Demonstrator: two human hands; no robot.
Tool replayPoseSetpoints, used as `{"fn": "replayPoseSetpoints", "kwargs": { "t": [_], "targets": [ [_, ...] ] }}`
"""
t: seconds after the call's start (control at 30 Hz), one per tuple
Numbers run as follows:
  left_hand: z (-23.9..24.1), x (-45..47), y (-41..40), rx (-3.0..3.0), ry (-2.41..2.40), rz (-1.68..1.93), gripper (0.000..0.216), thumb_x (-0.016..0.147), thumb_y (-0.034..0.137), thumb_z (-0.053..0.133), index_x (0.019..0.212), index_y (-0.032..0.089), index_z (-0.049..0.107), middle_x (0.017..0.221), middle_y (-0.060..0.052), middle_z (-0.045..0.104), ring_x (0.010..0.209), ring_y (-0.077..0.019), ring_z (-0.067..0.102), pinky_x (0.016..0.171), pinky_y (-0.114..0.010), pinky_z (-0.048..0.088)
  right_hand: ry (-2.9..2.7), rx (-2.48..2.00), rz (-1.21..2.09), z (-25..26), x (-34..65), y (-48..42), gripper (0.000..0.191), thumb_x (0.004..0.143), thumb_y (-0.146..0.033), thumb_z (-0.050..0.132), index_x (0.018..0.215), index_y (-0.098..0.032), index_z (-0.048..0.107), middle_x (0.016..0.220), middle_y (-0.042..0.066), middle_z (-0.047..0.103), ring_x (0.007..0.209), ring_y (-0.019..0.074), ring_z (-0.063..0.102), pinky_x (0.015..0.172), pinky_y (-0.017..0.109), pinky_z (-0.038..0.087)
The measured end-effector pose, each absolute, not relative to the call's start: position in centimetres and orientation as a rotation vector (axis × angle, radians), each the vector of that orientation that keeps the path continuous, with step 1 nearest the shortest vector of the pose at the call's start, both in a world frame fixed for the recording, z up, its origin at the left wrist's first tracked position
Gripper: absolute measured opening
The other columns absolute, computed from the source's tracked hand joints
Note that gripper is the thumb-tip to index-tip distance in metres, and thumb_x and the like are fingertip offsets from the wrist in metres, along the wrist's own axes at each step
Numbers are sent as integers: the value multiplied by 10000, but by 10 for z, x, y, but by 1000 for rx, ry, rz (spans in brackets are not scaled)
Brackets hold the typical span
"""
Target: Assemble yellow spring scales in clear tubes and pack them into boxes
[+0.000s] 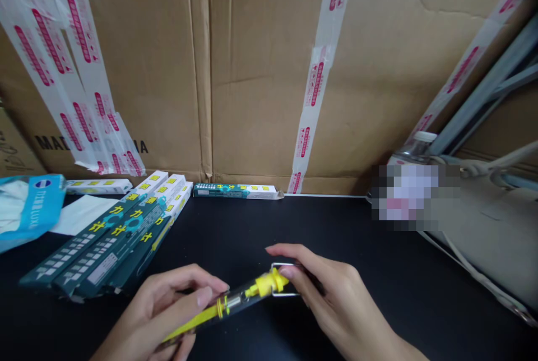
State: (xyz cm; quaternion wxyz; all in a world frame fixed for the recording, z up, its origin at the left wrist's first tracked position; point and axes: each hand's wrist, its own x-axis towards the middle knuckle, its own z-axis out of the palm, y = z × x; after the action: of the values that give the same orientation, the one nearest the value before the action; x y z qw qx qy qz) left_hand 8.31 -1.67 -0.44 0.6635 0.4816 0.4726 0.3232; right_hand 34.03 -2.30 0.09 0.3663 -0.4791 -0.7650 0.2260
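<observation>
A tubular spring scale point(235, 300) with a clear barrel and yellow inner parts lies slanted between my hands, above the dark tabletop. My left hand point(168, 310) is closed around the lower part of the barrel, thumb on top. At the upper end, my right hand point(332, 288) pinches the yellow cap point(269, 283) and its metal wire loop point(274, 264) between thumb and fingers. A bit of metal shows inside the tube near the yellow ring. The lower tip of the scale is hidden by my left hand.
Several long green-and-white boxes point(121, 232) lie at the left, and another box point(235, 190) lies against the large cardboard carton point(260, 69). A blue tissue pack point(42, 204) sits far left. At the right are a capped bottle point(422, 145) and a beige bag point(491, 226).
</observation>
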Motion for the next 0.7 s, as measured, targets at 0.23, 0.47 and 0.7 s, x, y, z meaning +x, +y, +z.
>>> {"fn": "replayPoseSetpoints", "kwargs": {
  "t": [0.23, 0.47, 0.7],
  "targets": [
    [0, 74, -8, 1053, 916, 601, 559, 671, 587, 903, 1118, 268, 796, 1190, -109, 756, 447, -72, 699, 334, -76, 424, -1652, -1192, 1164, -8, 337, -20, 511, 1047, -569, 447, 1141, -173, 756, 701, 1, 620, 514, 99, 574, 484, 208, 466],
    [2, 71, -2, 1003, 834, 471, 538, 791, 566, 826, 1187, 212, 740, 1122, -134, 788, 477, -83, 689, 370, -97, 507, -1411, -1095, 1374, -9, 333, -17, 593, 930, -656, 614, 1176, -139, 769, 761, 40, 661, 579, 124, 635, 550, 250, 565],
    [-1, 75, -3, 1145, 902, 410, 651, 802, 637, 777, 1304, 246, 640, 1069, -93, 789, 408, -43, 637, 303, -50, 434, -1537, -1098, 1286, -7, 333, -21, 527, 979, -591, 585, 1235, -167, 766, 728, 35, 667, 567, 118, 629, 550, 243, 558]
  ]
}}
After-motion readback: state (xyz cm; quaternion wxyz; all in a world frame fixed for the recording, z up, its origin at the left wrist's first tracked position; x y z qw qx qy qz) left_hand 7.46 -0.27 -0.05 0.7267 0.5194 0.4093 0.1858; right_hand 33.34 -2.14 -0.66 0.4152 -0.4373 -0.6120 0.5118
